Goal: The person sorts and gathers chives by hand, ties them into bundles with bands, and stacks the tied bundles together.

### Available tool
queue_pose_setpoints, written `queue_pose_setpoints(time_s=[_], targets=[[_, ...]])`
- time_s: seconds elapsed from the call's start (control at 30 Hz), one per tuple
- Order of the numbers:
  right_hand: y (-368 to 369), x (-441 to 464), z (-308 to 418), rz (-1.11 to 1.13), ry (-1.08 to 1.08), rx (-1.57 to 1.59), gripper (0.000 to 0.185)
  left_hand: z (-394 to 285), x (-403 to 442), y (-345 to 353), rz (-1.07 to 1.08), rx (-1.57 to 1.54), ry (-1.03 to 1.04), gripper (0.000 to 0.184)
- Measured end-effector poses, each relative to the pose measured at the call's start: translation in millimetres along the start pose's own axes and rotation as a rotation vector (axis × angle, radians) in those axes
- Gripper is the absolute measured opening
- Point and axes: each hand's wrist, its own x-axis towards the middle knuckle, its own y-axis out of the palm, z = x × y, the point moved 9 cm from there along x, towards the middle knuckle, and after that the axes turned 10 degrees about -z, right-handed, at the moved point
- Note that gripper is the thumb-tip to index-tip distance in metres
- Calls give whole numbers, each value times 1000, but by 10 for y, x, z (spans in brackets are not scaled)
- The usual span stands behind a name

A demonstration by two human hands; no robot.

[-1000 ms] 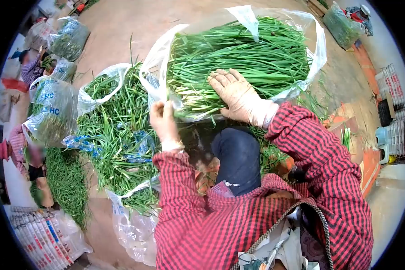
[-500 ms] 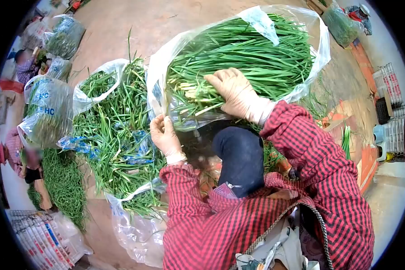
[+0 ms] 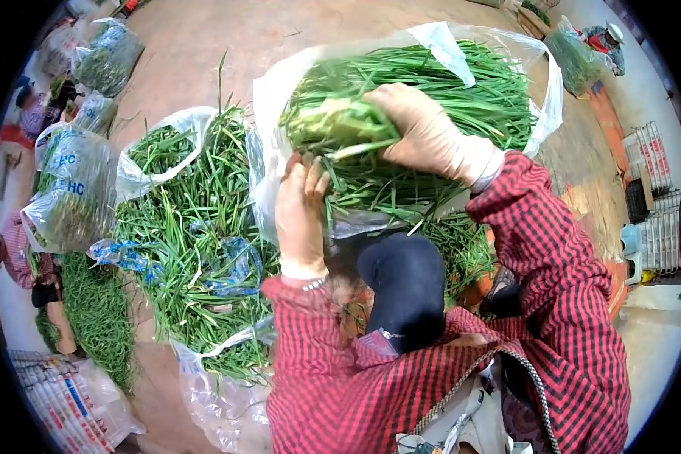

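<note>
Long green stalks point(image 3: 461, 98) lie side by side in a clear plastic bag point(image 3: 272, 91) in front of me. My right hand point(image 3: 424, 136) is wrapped round a bunch of stalks near their pale cut ends point(image 3: 344, 125), which are blurred by motion. Just below and left of that bunch is my left hand point(image 3: 301, 212), its fingers curled at the stalks and the bag's near left edge. What those fingers hold, if anything, is hidden. Both hands wear pale gloves.
Left of the bag is a heap of loose greens point(image 3: 197, 219) on plastic. Farther left stand a filled bag point(image 3: 72, 189), more greens point(image 3: 94, 318) and stacked white crates point(image 3: 76, 401). Other people work at the left edge and upper right point(image 3: 609, 45). My knee point(image 3: 405, 280) is below the bag.
My right hand has gone from lying flat on the stalks to gripping a bunch and raising its cut ends. My left hand has moved from the bag's edge in towards the bunch.
</note>
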Motion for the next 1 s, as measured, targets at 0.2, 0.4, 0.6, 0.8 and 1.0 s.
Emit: queue_pose_setpoints(time_s=[0.2,0.4,0.6,0.8,1.0], targets=[[472,259,211,267,-199,-280,101,23,561,49,-61,-157,149,44],[685,446,-170,377,79,-143,117,0,738,282,-47,-98,124,35],[308,174,-434,232,444,-24,90,-422,432,645,4,-5,148,31],[-241,-346,-1075,-310,494,1023,48,-753,759,155,-134,-162,183,31],[-423,-634,-1546,-278,650,1027,27,-229,271,611,113,-159,104,30]])
